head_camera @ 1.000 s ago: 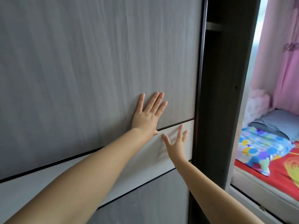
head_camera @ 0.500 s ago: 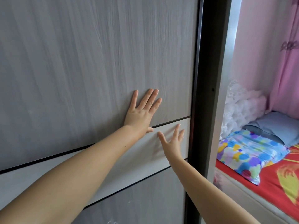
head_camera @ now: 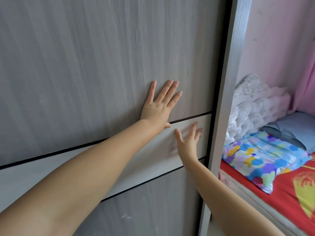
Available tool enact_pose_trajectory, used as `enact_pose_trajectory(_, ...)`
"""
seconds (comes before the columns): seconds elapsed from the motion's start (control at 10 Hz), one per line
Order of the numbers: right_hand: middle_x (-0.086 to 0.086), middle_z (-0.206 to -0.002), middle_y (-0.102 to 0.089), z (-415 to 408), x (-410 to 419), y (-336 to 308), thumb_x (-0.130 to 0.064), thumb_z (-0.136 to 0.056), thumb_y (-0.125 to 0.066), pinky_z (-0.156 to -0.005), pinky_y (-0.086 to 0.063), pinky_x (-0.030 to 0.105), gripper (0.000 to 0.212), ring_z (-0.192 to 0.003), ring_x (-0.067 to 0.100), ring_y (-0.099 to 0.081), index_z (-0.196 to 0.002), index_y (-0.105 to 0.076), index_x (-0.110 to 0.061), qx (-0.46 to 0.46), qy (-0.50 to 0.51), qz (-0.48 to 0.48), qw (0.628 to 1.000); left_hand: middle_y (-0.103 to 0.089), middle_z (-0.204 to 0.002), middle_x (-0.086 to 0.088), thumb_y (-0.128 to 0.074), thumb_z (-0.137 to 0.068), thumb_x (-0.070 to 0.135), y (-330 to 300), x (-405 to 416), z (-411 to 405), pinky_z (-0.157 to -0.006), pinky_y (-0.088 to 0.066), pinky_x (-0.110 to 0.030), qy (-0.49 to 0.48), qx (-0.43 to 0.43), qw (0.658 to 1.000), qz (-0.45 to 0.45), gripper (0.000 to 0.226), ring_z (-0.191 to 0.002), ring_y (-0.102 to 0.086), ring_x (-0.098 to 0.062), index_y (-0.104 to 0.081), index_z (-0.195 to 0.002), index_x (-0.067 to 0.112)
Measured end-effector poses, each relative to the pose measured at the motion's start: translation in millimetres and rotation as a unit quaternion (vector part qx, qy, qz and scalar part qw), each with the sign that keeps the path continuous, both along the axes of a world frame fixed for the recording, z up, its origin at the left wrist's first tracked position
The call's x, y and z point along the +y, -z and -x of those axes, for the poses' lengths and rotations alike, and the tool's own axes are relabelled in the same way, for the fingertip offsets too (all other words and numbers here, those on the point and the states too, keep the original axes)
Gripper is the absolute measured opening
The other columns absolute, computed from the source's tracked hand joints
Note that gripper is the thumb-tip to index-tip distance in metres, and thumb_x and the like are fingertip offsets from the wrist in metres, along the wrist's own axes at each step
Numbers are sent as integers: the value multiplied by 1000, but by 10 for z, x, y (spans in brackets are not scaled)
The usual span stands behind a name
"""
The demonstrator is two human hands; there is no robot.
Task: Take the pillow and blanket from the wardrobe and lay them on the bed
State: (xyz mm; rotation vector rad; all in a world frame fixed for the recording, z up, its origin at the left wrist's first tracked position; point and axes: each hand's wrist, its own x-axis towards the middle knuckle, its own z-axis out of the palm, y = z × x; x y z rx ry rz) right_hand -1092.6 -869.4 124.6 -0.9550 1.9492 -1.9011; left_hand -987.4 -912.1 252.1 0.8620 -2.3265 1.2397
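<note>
A grey wood-grain sliding wardrobe door with a pale band across it fills most of the view. My left hand lies flat on the door above the band, fingers spread. My right hand presses flat on the pale band, close to the door's dark right edge. The door meets the wardrobe's side panel, so the inside is hidden. To the right is the bed with a red sheet. On it lie a colourful spotted pillow and a grey-blue pillow.
White lacy fabric is bunched at the head of the bed against a pink wall. A pink curtain hangs at the far right. The bed's edge runs close beside the wardrobe.
Both hands have pushed the sliding door to the right. The dark gap showing the wardrobe's inside has narrowed and is now gone. The view has shifted right.
</note>
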Motion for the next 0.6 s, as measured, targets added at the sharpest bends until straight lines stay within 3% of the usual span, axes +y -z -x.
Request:
enact_pose_trajectory(0.3,0,-159,24,12,-12,-7,-49,-92,-53,-118,-9,48,87,-148,23,17,-152,8,-34,20,2,-10,1000,17,-159,-9,-58,-72,70,-44,20,-19,-105,19,-59,-11,-4,1000,-6,117,-147,15,-25,12,-150,18)
enact_pose_trajectory(0.4,1,-160,22,72,131,-74,-43,-93,-55,-117,-16,46,87,-149,23,8,-152,8,-33,41,-27,-48,998,18,-159,-9,-60,-73,67,-25,35,-25,-104,21,-59,-17,-15,1000,-16,116,-147,17,-25,11,-150,18)
enact_pose_trajectory(0.5,6,-162,-6,160,359,-270,-29,-95,-57,-112,-27,35,77,-148,24,-16,-154,-7,-26,43,-70,-106,991,18,-159,-10,-62,-79,57,-199,114,-32,-108,20,-55,50,8,996,-78,105,-147,17,-24,3,-152,18)
enact_pose_trajectory(0.6,9,-138,-56,287,748,-486,-24,-93,-61,-99,-49,35,33,-117,18,-59,-126,-61,-29,49,-113,-90,988,1,-161,-11,-55,-87,44,393,377,-212,-116,7,-52,183,55,966,-176,81,-149,-2,-24,-14,-151,17)
